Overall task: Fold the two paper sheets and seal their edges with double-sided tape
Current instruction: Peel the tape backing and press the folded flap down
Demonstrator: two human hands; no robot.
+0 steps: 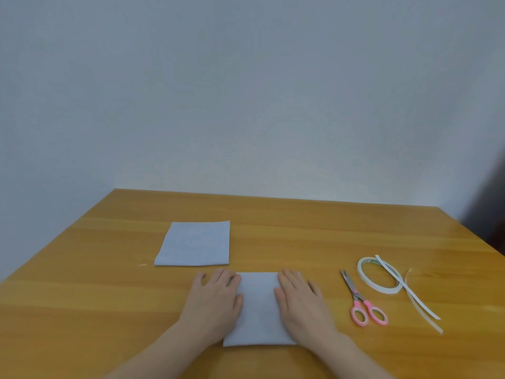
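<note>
One folded sheet [194, 244] sits toward the worktop's [300, 222] far left, then left hand [214, 302] and right hand [302, 305] press flat, fingers straight, on the near-edge sheet [258, 310], with scissors [362, 302] and tape roll [379, 274] off right.

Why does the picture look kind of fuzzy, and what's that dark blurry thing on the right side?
Head view: soft all over, so the hands and paper lack crisp edges; the dark shape at the right edge is too smeared to identify; the wide lens spreads the table outward; light is even, shadows faint, with a slight sheen by the tape.
</note>
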